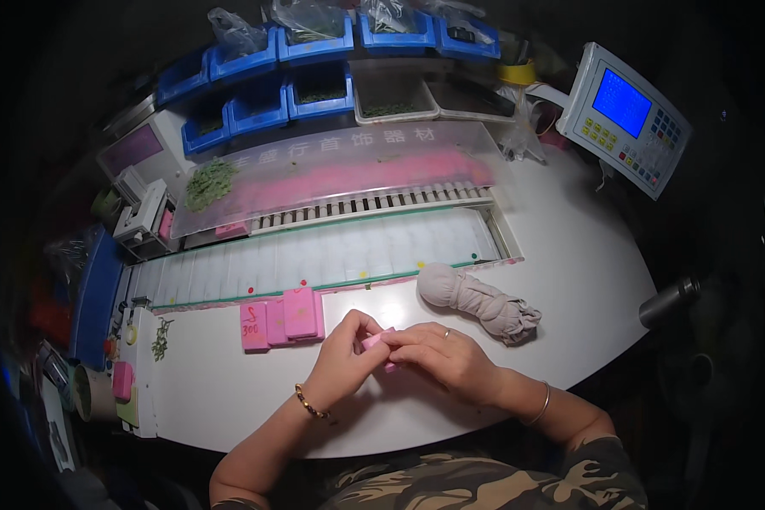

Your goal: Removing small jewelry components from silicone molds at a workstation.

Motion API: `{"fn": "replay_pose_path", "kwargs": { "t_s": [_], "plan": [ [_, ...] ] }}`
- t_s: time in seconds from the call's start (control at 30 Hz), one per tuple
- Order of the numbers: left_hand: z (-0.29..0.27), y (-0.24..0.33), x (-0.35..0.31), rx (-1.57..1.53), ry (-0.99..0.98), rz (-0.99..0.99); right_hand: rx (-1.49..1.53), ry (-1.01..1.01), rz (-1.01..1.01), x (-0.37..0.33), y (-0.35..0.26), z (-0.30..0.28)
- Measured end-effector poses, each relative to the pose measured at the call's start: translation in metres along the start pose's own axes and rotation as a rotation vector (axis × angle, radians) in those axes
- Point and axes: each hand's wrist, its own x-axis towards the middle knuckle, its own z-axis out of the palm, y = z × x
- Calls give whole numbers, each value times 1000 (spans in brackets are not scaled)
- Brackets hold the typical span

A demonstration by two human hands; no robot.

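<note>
Near the table's front edge, both of my hands are closed on one small pink block (374, 342), which looks like a rubber mould. My left hand (342, 361) grips its left side, thumb and fingertips curled in. From the right, my right hand (450, 361) pinches it with the fingers bent over its edge. Much of the block is hidden behind my fingers, so I cannot make out whether it is parted. Just beyond my left hand lie several pink blocks (283, 319), some of them stacked, one with red marks. A grey cloth bundle (480, 302) lies beyond my right hand.
A long white conveyor (331, 255) with green edges crosses the table beyond the blocks, under a clear sloping cover (357, 166). Blue bins (319, 89) stand behind. A control panel (625, 119) is at the right, a dark cylinder (670, 302) at the right edge, green pieces (161, 338) at left.
</note>
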Motion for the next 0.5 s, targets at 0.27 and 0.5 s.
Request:
{"fn": "replay_pose_path", "kwargs": {
  "t_s": [0.27,0.5],
  "plan": [
    [-22,6,9,-281,-90,-124,-275,-28,-143,-17,4,10],
    [-12,-1,18,310,76,423,-150,-94,-94,-33,-10,8]
  ]
}}
